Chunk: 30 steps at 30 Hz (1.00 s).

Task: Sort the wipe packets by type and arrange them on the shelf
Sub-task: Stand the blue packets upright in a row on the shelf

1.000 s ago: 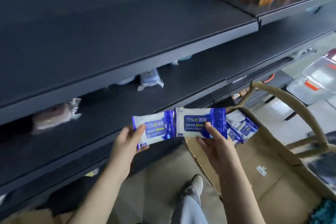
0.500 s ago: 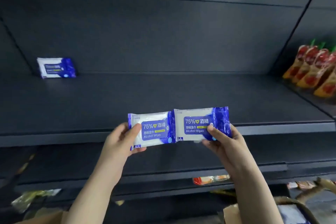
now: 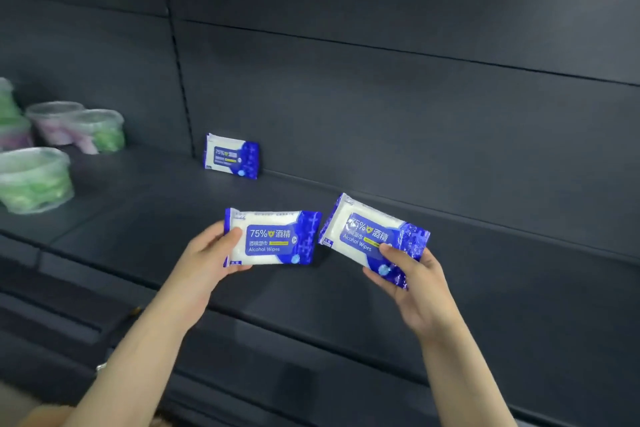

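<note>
Left hand [image 3: 204, 255] pinching level wipe packet [image 3: 272, 237], right hand [image 3: 414, 274] gripping second packet [image 3: 372, 236] tilted down-right, third packet [image 3: 231, 156] upright at shelf [image 3: 485, 288] back, 4 tubs [image 3: 34, 178] with green, pink contents

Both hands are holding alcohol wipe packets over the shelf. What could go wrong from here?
1. The right hand pinches its tilted packet by one end only, so it could slip and drop.
2. The standing packet at the back panel could topple if the level packet in the left hand bumps it.
3. The clear tubs sit just left of it, so placing packets leftward could mix product types.
</note>
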Each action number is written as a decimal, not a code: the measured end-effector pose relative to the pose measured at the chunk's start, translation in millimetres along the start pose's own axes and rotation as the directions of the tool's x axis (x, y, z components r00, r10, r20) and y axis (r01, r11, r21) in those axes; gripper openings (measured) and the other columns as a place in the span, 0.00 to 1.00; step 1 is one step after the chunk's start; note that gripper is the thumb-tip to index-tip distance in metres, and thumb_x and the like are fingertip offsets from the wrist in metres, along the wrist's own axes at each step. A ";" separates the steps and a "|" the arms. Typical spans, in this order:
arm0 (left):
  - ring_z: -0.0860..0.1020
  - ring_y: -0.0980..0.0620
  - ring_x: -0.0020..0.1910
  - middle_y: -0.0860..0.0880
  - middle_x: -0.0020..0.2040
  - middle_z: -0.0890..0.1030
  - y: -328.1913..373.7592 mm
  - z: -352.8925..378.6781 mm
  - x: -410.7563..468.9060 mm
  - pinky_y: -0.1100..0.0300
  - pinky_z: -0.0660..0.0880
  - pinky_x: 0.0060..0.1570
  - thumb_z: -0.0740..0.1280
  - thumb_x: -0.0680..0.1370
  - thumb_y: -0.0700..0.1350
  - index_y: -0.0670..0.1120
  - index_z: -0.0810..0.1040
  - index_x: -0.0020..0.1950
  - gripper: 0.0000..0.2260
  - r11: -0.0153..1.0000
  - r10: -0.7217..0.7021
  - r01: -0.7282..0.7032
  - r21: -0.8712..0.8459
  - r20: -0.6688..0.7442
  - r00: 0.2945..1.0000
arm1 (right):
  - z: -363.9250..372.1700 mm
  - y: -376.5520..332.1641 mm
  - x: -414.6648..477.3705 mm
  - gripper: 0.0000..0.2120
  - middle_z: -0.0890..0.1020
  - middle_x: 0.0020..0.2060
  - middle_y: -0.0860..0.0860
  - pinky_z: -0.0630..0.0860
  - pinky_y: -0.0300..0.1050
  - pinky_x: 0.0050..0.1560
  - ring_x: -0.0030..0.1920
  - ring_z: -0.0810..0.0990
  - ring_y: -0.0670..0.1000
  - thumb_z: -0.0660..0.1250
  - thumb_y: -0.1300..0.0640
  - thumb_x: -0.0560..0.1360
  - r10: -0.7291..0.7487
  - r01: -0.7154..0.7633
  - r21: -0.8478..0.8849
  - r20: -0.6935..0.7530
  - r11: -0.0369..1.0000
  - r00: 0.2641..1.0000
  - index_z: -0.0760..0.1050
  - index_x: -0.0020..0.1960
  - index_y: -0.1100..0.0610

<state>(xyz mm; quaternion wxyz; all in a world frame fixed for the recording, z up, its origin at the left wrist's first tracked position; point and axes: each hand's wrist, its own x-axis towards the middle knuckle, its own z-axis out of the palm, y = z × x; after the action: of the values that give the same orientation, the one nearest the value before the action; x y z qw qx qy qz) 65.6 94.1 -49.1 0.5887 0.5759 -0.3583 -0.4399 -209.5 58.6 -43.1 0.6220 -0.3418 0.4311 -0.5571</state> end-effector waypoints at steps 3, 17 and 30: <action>0.84 0.48 0.50 0.49 0.52 0.86 0.1 -26.8 53.6 0.49 0.78 0.55 0.61 0.83 0.42 0.48 0.79 0.58 0.08 1.000 -0.022 0.022 0.000 -0.004 1.000 | 40.2 19.4 33.6 0.11 0.86 0.51 0.53 0.82 0.48 0.51 0.49 0.86 0.52 0.68 0.67 0.76 -0.017 0.017 -0.065 -0.003 0.998 1.000 0.78 0.58 0.59; 0.80 0.61 0.45 0.56 0.49 0.82 4.6 -99.7 270.4 0.63 0.75 0.46 0.66 0.79 0.39 0.49 0.77 0.57 0.09 0.973 0.187 -0.185 0.134 -0.002 0.982 | 175.8 97.4 136.3 0.11 0.86 0.50 0.53 0.80 0.53 0.57 0.52 0.85 0.53 0.71 0.65 0.75 -0.147 0.110 -0.330 -0.089 0.937 0.985 0.78 0.57 0.58; 0.81 0.57 0.40 0.52 0.47 0.82 5.3 -121.0 334.1 0.59 0.79 0.48 0.63 0.82 0.46 0.52 0.79 0.48 0.06 0.984 0.164 -0.164 0.068 0.010 0.986 | 270.1 137.8 207.4 0.11 0.81 0.47 0.39 0.76 0.29 0.45 0.47 0.81 0.38 0.71 0.57 0.77 -0.321 0.208 -0.659 -0.053 0.723 0.946 0.72 0.50 0.44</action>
<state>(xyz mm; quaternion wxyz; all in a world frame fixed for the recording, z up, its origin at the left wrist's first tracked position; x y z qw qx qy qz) 297.4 -173.2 -81.8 0.6019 0.5634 -0.4206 -0.3787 94.7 -141.2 -93.6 0.3424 -0.5460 0.5920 -0.4838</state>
